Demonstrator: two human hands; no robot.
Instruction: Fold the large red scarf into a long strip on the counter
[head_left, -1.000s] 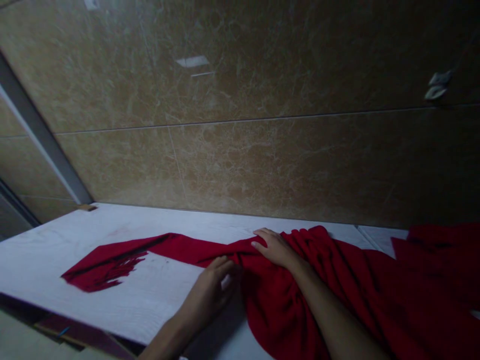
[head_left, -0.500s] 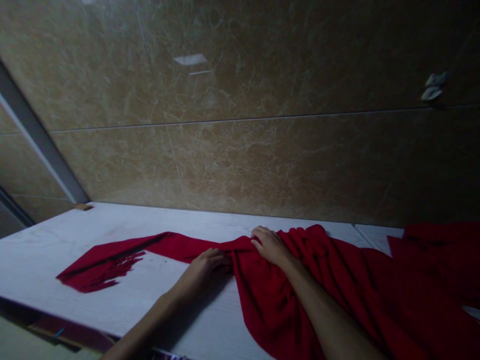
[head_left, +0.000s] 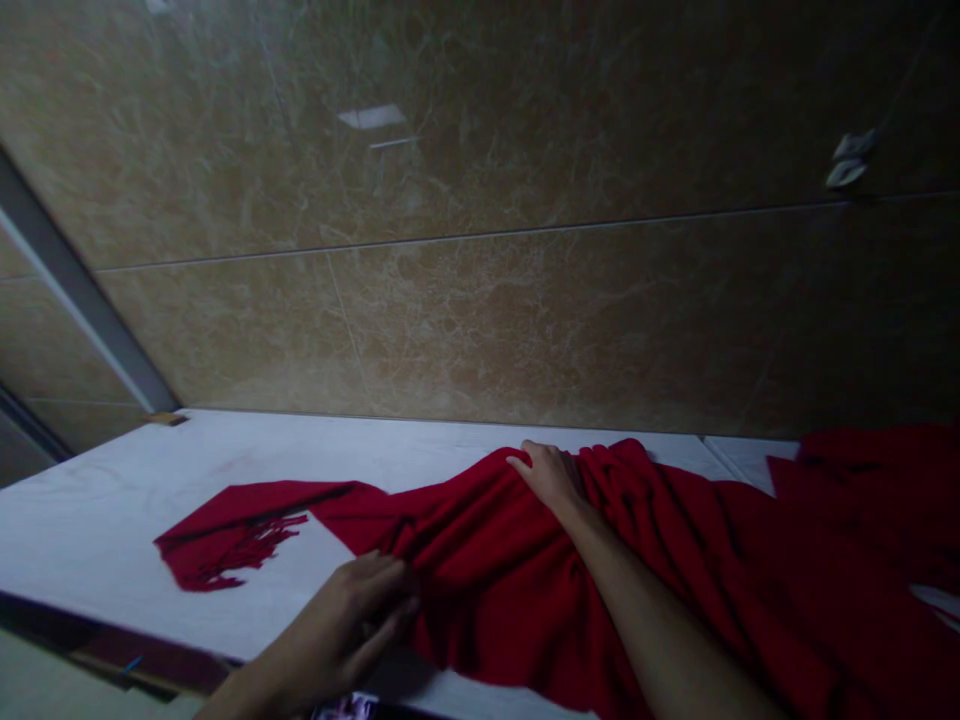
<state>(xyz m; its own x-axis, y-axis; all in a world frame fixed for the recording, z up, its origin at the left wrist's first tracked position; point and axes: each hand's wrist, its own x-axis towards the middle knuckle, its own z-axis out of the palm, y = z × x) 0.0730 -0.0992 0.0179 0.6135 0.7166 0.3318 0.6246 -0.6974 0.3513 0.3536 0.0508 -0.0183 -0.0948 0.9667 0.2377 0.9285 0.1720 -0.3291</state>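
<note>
A long red scarf (head_left: 480,570) with a fringed end (head_left: 255,550) lies across the white tabletop, its left part narrow and folded, its middle spread and wrinkled. Near the table's front edge, my left hand (head_left: 360,610) has its fingers curled at the scarf's near side and grips the cloth; the fingertips are partly hidden. Farther back, my right hand (head_left: 553,480) holds the scarf's far edge, thumb to the left and fingers over the fabric. Gathered folds (head_left: 615,470) bunch up just right of that hand.
More red cloth (head_left: 877,490) is heaped at the far right. The white tabletop (head_left: 247,440) runs along a brown marbled tile wall (head_left: 465,330). A small brown block (head_left: 166,418) sits at the back left corner. A pale fitting (head_left: 851,160) is on the wall.
My left hand has moved toward me and left, drawing the scarf's near side out wider. The fringed end has slid right. My right hand has shifted slightly, its thumb now apart.
</note>
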